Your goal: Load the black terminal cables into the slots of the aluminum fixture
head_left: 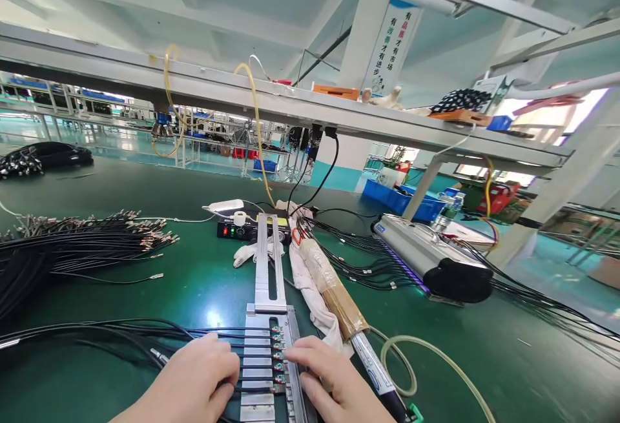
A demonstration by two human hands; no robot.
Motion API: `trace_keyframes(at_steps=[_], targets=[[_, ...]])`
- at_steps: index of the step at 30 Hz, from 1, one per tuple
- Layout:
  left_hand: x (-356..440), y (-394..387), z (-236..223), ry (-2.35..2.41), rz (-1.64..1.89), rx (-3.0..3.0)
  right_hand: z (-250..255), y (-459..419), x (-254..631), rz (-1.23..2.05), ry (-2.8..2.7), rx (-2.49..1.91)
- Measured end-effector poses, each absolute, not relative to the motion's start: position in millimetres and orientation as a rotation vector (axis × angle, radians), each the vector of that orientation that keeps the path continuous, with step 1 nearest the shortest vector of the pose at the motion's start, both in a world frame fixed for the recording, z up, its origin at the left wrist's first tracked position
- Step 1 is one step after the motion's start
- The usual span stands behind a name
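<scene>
A metal jig (pixel 258 342) lies on the green table, holding several black cables (pixel 256 366) side by side in its slots. Small connector ends with green and copper-coloured parts (pixel 278 367) line up along the jig's right side. My left hand (pixel 196 374) is curled at the jig's left edge, thumb and fingers closed around a black cable. My right hand (pixel 334 378) reaches in from the right. Its index fingertip touches the connector row at the metal rail (pixel 296 371), with the thumb held apart below. The left fingers partly hide the cables.
A bundle of black cables (pixel 97 242) lies at left. Behind the jig stands a black control box (pixel 237 230). To the right are a tape-wrapped tool (pixel 339 297), a coiled hose (pixel 436 345) and a silver lamp unit (pixel 426 255) with cables under it. A shelf beam (pixel 290 103) crosses above.
</scene>
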State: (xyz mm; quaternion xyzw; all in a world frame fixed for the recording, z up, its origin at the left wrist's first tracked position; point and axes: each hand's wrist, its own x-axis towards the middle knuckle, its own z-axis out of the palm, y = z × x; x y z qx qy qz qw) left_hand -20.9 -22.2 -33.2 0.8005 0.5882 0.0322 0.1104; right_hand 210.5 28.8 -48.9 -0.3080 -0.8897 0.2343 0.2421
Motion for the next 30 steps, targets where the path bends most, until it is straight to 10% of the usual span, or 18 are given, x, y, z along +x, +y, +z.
trace_keyframes(at_steps=[30], targets=[[-24,-20,-104,1.591,0.636,2.704,-52,23,209,0.571,-2.611,-0.824]])
